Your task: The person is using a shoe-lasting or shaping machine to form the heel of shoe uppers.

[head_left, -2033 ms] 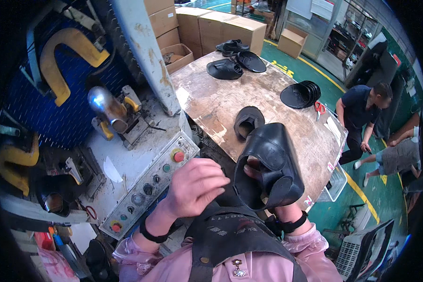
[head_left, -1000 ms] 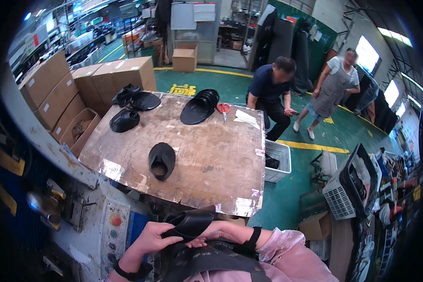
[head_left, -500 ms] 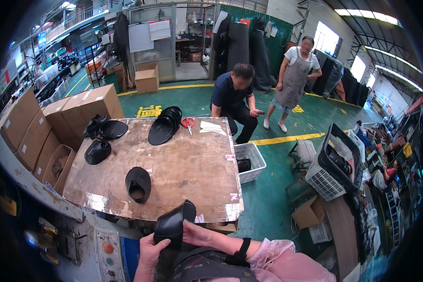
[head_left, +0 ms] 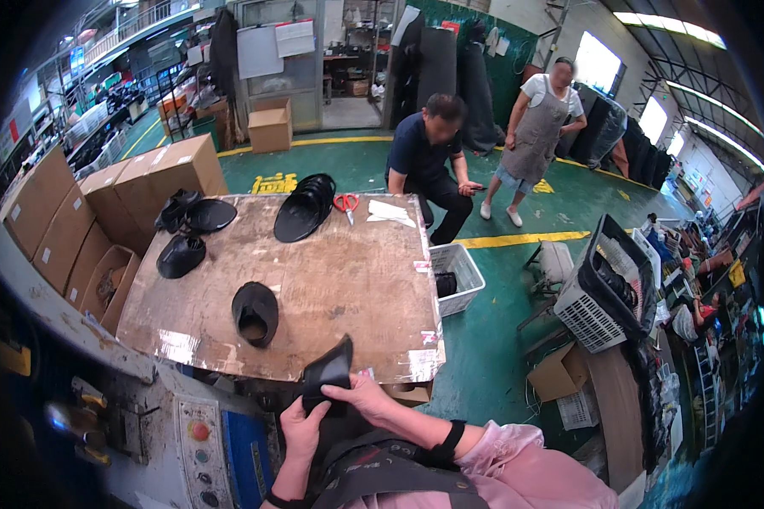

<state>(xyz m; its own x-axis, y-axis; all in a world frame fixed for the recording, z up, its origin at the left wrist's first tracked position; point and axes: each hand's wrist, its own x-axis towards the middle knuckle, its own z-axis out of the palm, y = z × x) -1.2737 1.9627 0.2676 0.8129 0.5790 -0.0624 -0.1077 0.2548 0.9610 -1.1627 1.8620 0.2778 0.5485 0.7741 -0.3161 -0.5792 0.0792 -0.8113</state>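
At the near edge of the wooden table [head_left: 348, 280] I hold a black leather shoe upper [head_left: 330, 365] in both hands. My left hand [head_left: 302, 424] grips its lower left side. On the right side, the thumb and fingers of my right hand [head_left: 362, 395] pinch it. A single black shoe upper [head_left: 266, 299] lies on the table just beyond my hands. Farther left is another black upper [head_left: 181, 256], with a few more uppers [head_left: 212, 215] behind it. A nested stack of black uppers [head_left: 301, 217] sits at the far edge, beside red-handled scissors [head_left: 345, 204] and white strips [head_left: 390, 212].
Cardboard boxes [head_left: 178, 170] stand left of the table. A machine panel with buttons [head_left: 200, 454] is at my near left. Right of the table are a white crate [head_left: 474, 293] and a larger basket [head_left: 590, 318]. One person [head_left: 433, 157] sits beyond the table; another [head_left: 539, 127] stands.
The shoe upper has been turned and tilted in my hands. My right hand now pinches its outer side instead of reaching behind it. The view has shifted slightly.
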